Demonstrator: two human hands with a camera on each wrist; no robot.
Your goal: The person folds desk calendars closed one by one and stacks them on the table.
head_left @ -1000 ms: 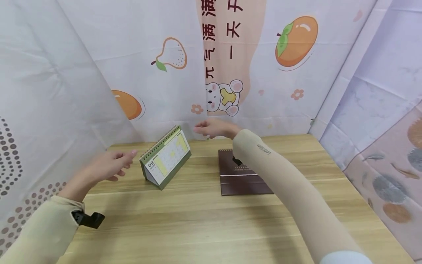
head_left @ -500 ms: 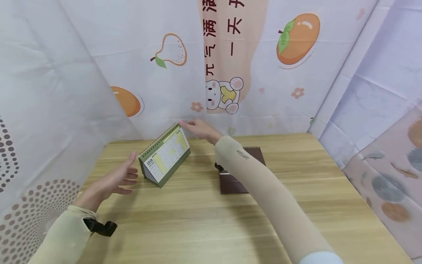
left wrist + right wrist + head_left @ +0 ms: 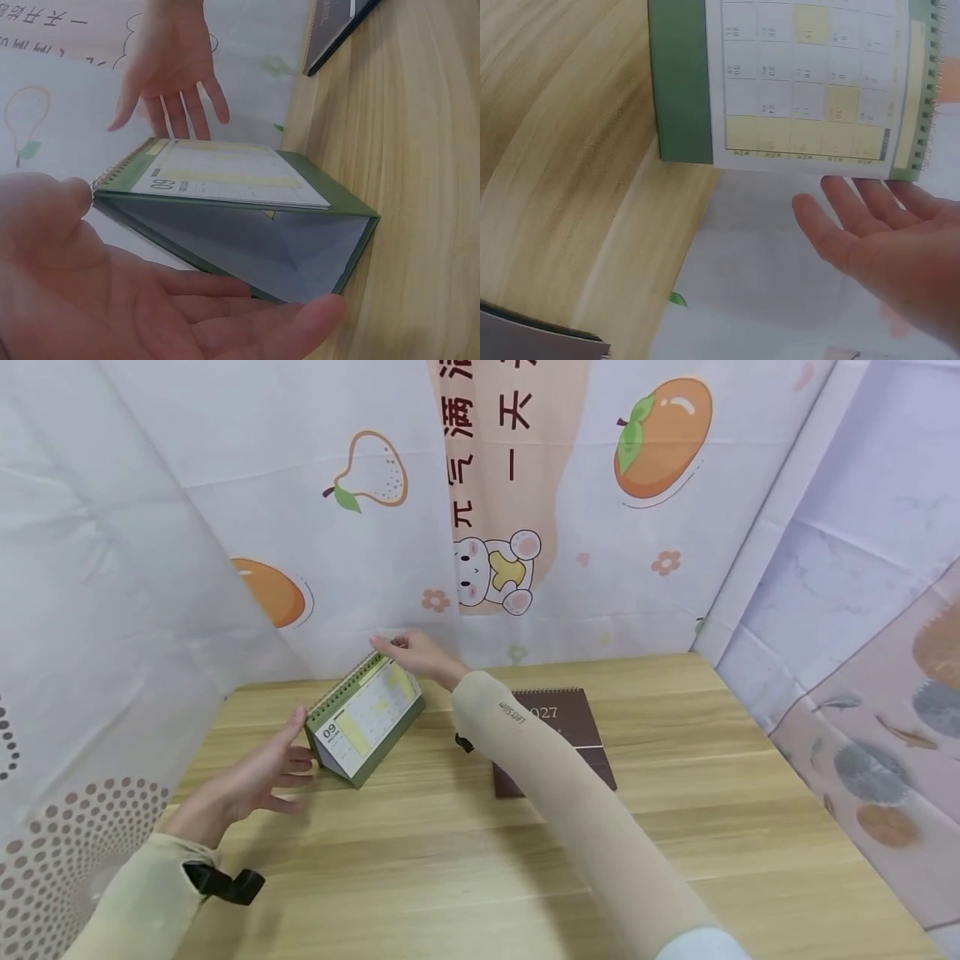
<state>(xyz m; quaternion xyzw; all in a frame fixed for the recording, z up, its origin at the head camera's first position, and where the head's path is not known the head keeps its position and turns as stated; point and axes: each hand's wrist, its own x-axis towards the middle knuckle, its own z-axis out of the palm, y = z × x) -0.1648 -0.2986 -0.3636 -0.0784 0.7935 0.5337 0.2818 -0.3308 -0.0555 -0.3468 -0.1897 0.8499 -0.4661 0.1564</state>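
A green tent-shaped desk calendar (image 3: 367, 714) stands at the back left of the table, its page marked 09 facing forward. My left hand (image 3: 258, 777) is at its left end, thumb up by the top corner and fingers spread loosely along the open triangular side (image 3: 247, 240). At the opposite end is my right hand (image 3: 420, 656), thumb reaching over the spiral-bound top edge. In the right wrist view, the relaxed fingertips of my right hand (image 3: 900, 240) meet the calendar's end edge. Neither hand is curled round the calendar.
A dark brown calendar (image 3: 558, 714) marked 2027 lies right of centre, partly covered by my right sleeve (image 3: 540, 777). A white printed curtain (image 3: 592, 627) hangs along the table's back edge, with more cloth at both sides. The wooden table (image 3: 420, 860) extends in front.
My right hand has moved left and reached the green calendar's right end. My left hand has come in to its left end with fingers spread. More of the brown calendar shows.
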